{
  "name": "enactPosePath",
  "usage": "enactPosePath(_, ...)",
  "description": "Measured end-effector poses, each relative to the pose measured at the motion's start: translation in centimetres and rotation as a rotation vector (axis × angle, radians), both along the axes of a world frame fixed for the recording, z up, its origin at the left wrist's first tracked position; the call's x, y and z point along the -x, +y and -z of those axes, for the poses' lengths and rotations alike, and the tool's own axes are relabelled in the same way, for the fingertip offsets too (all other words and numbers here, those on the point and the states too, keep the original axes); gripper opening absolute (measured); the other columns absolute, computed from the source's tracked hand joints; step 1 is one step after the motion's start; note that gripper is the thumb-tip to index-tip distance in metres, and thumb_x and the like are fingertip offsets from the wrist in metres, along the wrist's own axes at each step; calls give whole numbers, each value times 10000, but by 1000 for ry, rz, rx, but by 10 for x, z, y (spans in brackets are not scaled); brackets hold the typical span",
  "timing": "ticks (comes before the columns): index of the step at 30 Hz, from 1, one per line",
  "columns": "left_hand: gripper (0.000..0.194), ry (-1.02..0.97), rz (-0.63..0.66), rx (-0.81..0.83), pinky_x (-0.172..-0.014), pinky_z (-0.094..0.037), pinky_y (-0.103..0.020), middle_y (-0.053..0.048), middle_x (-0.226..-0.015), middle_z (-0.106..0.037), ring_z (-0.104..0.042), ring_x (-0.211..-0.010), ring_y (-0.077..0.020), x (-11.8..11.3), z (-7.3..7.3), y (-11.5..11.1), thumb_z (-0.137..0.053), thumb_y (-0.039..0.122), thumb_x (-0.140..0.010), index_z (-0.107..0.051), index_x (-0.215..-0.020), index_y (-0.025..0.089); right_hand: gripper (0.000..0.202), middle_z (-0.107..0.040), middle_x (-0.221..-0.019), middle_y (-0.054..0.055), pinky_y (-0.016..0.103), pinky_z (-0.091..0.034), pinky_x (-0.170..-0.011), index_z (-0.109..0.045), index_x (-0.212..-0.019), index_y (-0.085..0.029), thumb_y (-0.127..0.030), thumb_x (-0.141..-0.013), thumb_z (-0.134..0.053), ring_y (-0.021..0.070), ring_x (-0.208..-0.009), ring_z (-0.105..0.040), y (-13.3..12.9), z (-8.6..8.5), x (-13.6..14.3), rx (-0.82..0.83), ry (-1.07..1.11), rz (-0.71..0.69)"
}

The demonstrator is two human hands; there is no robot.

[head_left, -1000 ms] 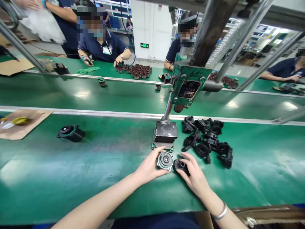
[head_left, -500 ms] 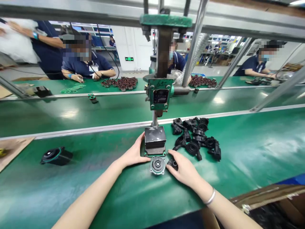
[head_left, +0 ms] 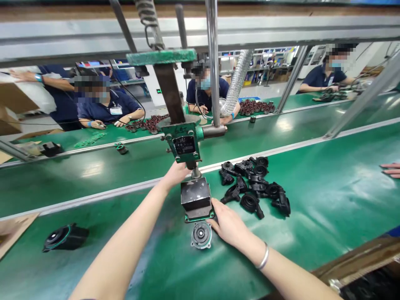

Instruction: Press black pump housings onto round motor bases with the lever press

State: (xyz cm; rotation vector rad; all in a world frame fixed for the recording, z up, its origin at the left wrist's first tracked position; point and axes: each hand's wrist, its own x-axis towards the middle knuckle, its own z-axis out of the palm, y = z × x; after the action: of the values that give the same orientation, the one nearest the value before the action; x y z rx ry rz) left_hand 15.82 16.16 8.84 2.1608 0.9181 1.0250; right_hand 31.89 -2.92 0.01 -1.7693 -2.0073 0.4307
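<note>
My left hand (head_left: 177,173) reaches behind the green press head (head_left: 183,141), its fingers mostly hidden there. Under the press ram stands a black metal block (head_left: 196,194) on a green-edged base plate (head_left: 197,216). My right hand (head_left: 229,223) is closed beside the block's right side, around a black plastic pump housing (head_left: 215,216); only a dark sliver of it shows between thumb and fingers. In front of the base plate, near my right thumb, stands a round motor part (head_left: 201,235) with a green ring, its face up.
Several black pump housings (head_left: 256,183) are heaped to the right. A black motor with a green ring (head_left: 65,237) lies at left beside cardboard (head_left: 17,231). Another person's fingers (head_left: 392,170) show at the right edge. Co-workers sit behind the metal frame (head_left: 215,62) with piles of copper-coloured parts (head_left: 256,106).
My left hand has moved from the block's left side up behind the press head. My right hand has shifted left, closer to the block, covering most of the black housing. The view has tilted.
</note>
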Motion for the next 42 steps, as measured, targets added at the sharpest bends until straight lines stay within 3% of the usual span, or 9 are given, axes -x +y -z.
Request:
enactPosePath(4, 329, -29, -14, 19, -883, -559, -422, -101, -961, -712, -677, -927, -234, -30, -3, 17, -544, 365, -868, -595, -1110, 148, 587, -480, -1350, 144, 372, -498, -1096, -448, -1364, -88, -347, -849, -555, 207, -1259, -533, 8, 9, 4, -43, -23, 46)
enactPosePath(9, 266, -47, -48, 23, -892, -551, -414, -78, -894, -702, -673, -864, -212, -15, 6, 20, -531, 357, -874, -604, -1037, 160, 589, -510, -1312, 146, 350, -512, -1070, -486, -1331, -113, -400, -827, -582, 204, -1248, -541, 19, 15, 4, -85, -42, 19)
enactPosePath(15, 209, -25, -93, 34, -946, -524, -435, -71, -948, -705, -665, -952, -238, -5, -8, 11, -571, 345, -839, -632, -928, 167, 573, -530, -1284, 157, 364, -528, -1043, -513, -1296, -87, -436, -843, -545, 216, -1225, -558, 19, 13, -3, -110, -98, -45)
enactPosePath(18, 303, 87, -55, 118, -935, -529, -453, -95, -1022, -703, -659, -1005, -263, 17, -13, -14, -580, 405, -835, -633, -1004, 160, 557, -527, -1299, 137, 373, -539, -1025, -492, -1319, -90, -436, -883, -477, 212, -1209, -569, 3, 13, -18, -119, -115, -69)
enactPosePath(21, 696, 277, 77, 200, -1010, -478, -496, -141, -1279, -605, -600, -1157, -308, 39, -7, -49, -745, 469, -697, -510, -1284, 178, 501, -532, -1304, 101, 351, -549, -1019, -528, -1278, -124, -438, -895, -457, 183, -1197, -581, -15, 14, -34, -128, -115, -100)
enactPosePath(24, 969, 405, 159, 90, -1096, -390, -519, -147, -1416, -486, -486, -1293, -343, 45, 3, -70, -858, 385, -564, -398, -1401, 225, 446, -546, -1292, 79, 325, -556, -1009, -554, -1236, -145, -423, -907, -438, 155, -1194, -583, -25, 14, -41, -161, -119, -107)
enactPosePath(28, 879, 479, 200, 26, -1089, -407, -488, -125, -1395, -495, -504, -1272, -327, 41, 10, -67, -801, 308, -630, -393, -1405, 238, 426, -550, -1289, 58, 320, -554, -1014, -554, -1230, -161, -417, -917, -418, 146, -1203, -577, -27, 12, -40, -166, -126, -110)
enactPosePath(33, 872, 528, 227, 2, -1092, -397, -477, -122, -1403, -481, -487, -1279, -327, 42, 10, -56, -784, 358, -660, -364, -1414, 231, 423, -538, -1308, 45, 321, -547, -1037, -547, -1245, -185, -417, -903, -456, 144, -1217, -570, -27, 12, -38, -140, -106, -105)
enactPosePath(42, 832, 598, 205, -19, -1083, -392, -479, -149, -1392, -469, -463, -1283, -326, 37, 6, -62, -753, 376, -698, -342, -1393, 178, 412, -552, -1289, 30, 340, -550, -1045, -553, -1221, -179, -422, -914, -424, 144, -1229, -563, -38, 11, -40, -123, -104, -39)
